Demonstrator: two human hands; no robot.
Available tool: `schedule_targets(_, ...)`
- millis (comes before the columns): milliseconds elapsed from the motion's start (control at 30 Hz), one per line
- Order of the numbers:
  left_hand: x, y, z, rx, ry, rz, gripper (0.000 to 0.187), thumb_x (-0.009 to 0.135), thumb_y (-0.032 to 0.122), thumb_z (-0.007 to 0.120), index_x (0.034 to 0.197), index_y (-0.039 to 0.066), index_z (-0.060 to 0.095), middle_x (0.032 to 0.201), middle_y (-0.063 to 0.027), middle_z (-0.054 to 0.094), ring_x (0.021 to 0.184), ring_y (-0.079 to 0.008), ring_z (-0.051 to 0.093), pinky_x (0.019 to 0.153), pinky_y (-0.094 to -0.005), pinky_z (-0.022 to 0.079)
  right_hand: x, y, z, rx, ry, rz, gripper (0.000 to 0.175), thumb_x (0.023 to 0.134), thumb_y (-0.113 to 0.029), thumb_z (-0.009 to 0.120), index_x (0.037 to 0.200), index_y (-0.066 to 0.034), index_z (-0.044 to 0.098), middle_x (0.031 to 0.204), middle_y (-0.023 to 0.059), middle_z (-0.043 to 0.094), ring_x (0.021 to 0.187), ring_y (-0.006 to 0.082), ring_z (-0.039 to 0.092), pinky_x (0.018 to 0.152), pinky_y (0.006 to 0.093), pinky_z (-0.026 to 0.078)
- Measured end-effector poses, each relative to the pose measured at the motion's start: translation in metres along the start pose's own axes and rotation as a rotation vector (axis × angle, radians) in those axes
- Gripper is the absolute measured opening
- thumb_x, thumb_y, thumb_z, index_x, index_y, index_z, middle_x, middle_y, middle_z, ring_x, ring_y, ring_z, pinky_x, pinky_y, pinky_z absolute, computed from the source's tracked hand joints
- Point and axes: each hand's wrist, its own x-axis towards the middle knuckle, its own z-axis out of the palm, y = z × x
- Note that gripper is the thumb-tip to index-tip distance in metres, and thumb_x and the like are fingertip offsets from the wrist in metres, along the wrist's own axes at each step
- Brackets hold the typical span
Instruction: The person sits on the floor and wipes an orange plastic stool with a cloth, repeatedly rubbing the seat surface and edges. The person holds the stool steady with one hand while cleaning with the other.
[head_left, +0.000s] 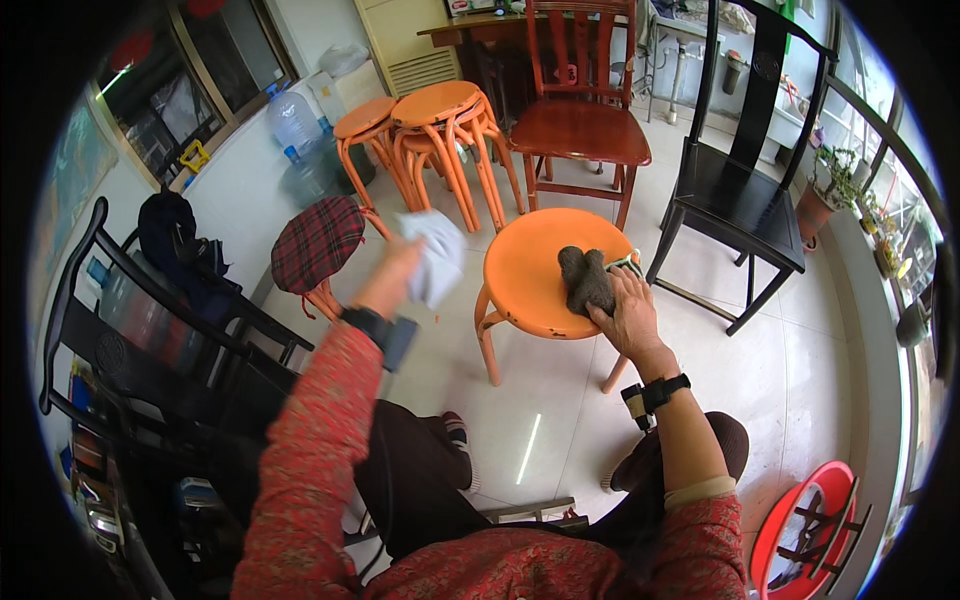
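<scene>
My left hand (391, 281) grips a pale cloth (436, 255) in the air, left of an orange round stool (525, 277). Both the hand and the cloth are blurred. On the stool's right side rests a dark brown fuzzy bundle (576, 270), two-lobed at the top; its exact kind is unclear. My right hand (631, 319) holds the bundle's right side, thumb in front and fingers over it. Past my fingers, at the stool's rim, a white and green item (628, 261) shows in part. Chipped paint marks the stool's edge.
A stool with a plaid cover (319, 244) stands at left, near a black chair (172, 322). Beyond are stacked orange stools (439, 105), a red-brown wooden chair (581, 127) and another black chair (739, 195). A red basin (765, 525) sits at lower right.
</scene>
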Motion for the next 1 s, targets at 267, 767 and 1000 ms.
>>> schedule_targets(267, -0.073, -0.113, 0.104, -0.049, -0.104, 0.303, 0.045, 0.098, 0.018, 0.057, 0.140, 0.001, 0.049, 0.110, -0.0070, 0.066, 0.098, -0.0184, 0.062, 0.088, -0.0353, 0.050, 0.005, -0.002, 0.004, -0.014, 0.010, 0.008, 0.063, 0.084, -0.034, 0.068, 0.138, -0.0051, 0.051, 0.145, 0.0156, 0.050, 0.142, 0.0353, 0.038, 0.121, 0.0476, 0.023)
schedule_targets(767, -0.123, -0.108, 0.104, 0.008, -0.314, 0.109, 0.039, 0.099, 0.028, 0.058, 0.126, -0.001, 0.060, 0.110, -0.0112, 0.069, 0.101, -0.0211, 0.065, 0.088, -0.0363, 0.051, 0.015, 0.002, 0.000, -0.132, 0.046, 0.016, 0.058, 0.080, -0.026, 0.072, 0.131, -0.0033, 0.056, 0.136, 0.0168, 0.057, 0.132, 0.0336, 0.049, 0.111, 0.0450, 0.036)
schedule_targets(1000, -0.121, -0.139, 0.090, -0.359, 0.155, -0.254, 0.041, 0.099, 0.031, 0.058, 0.113, -0.006, 0.066, 0.099, -0.0145, 0.071, 0.091, -0.0242, 0.068, 0.083, -0.0378, 0.053, -0.027, -0.035, -0.001, -0.039, -0.079, -0.042, 0.060, 0.081, -0.027, 0.071, 0.134, -0.0048, 0.055, 0.141, 0.0141, 0.055, 0.135, 0.0339, 0.046, 0.114, 0.0458, 0.034)
